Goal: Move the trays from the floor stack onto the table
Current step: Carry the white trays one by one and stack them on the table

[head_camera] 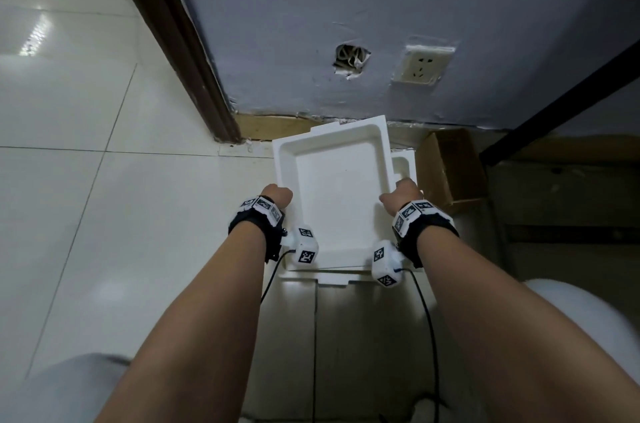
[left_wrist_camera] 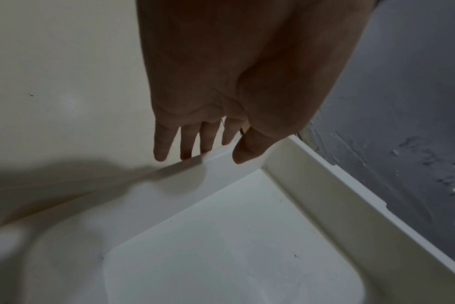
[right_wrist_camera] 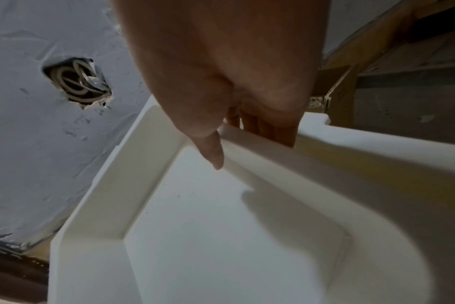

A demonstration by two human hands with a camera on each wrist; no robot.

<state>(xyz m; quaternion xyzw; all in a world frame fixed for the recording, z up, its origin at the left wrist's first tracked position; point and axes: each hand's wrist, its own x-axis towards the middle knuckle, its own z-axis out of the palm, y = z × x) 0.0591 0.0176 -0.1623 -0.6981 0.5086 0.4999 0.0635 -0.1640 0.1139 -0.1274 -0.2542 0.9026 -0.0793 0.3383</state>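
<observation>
We see both hands on the top white tray, one per long side. Left hand: in the left wrist view the thumb lies on the tray's inner side at the rim, and the four fingers hang down the outer side, slightly spread and fairly straight; the rim sits between thumb and fingers, so a loose pinch on the left wall. Right hand: in the right wrist view the thumb points down inside the tray against the right wall, and the fingers go over the rim to the outside, pressed together; their tips are hidden, so we cannot tell how far they curl.

The tray is tilted a little, with its far edge near the grey wall. Under it, past the right fingers, a second white tray pokes out, resting on the tiled floor. Just right of that fingers' side sits a cardboard box. Beyond the fingertips, on the wall, are a hole with coiled wires and a socket. Left of the left fingers is a dark door frame.
</observation>
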